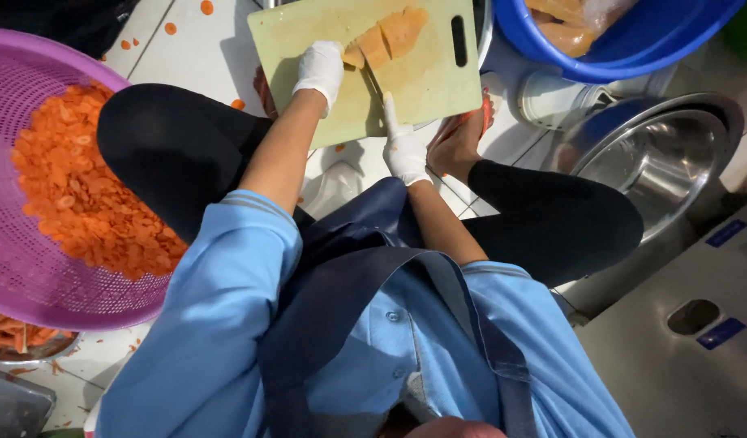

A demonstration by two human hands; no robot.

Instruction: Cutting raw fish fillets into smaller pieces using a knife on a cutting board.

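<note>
Gloved hands (321, 69) on yellow food (386, 36), cutting board (414, 81)

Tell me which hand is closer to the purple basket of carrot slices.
Left. The left hand presses the pale orange pieces on the cutting board, on the purple basket's side. The right hand, holding a knife, sits farther from it, at the board's near edge.

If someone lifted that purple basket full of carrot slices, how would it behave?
The purple basket would probably feel heavy, since carrot slices are heaped across it. Its thin mesh plastic might flex under that load. Being wide, shallow and unevenly filled, it could tip toward the heaped side and spill.
</note>
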